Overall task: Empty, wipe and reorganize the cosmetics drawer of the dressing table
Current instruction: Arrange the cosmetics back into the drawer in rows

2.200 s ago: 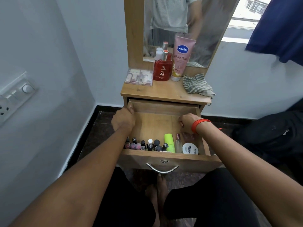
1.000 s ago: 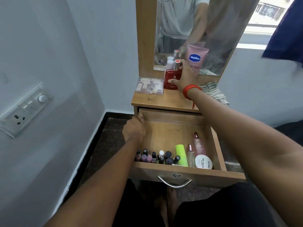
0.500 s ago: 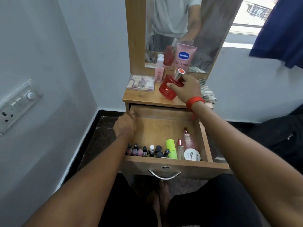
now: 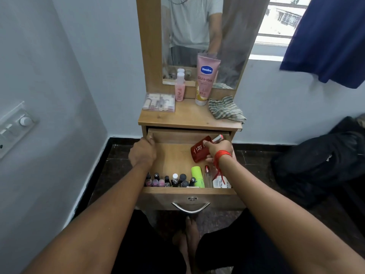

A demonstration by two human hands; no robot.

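Note:
The wooden drawer [image 4: 173,159] of the dressing table is pulled out. My right hand [image 4: 217,151] grips a red perfume bottle [image 4: 199,150], tilted, low over the drawer's right side. My left hand [image 4: 142,152] clasps the drawer's left wall. Along the front of the drawer stand several small nail polish bottles [image 4: 167,179], with a green tube [image 4: 197,176], a slim clear bottle [image 4: 207,176] and a white round jar [image 4: 220,182] to their right. On the tabletop [image 4: 189,117] are a clear makeup case [image 4: 159,102], a pink bottle [image 4: 180,88], a pink Vaseline tube [image 4: 206,79] and a striped cloth [image 4: 226,110].
A mirror [image 4: 201,36] rises behind the tabletop. A wall with a switch panel [image 4: 13,127] stands close on the left. A dark bag [image 4: 320,161] lies on the floor at the right, and a blue garment [image 4: 327,36] hangs above it.
My right hand took the red perfume bottle off the tabletop and brought it down into the drawer. A pink bottle now shows where it stood. My left hand stayed on the drawer's left wall.

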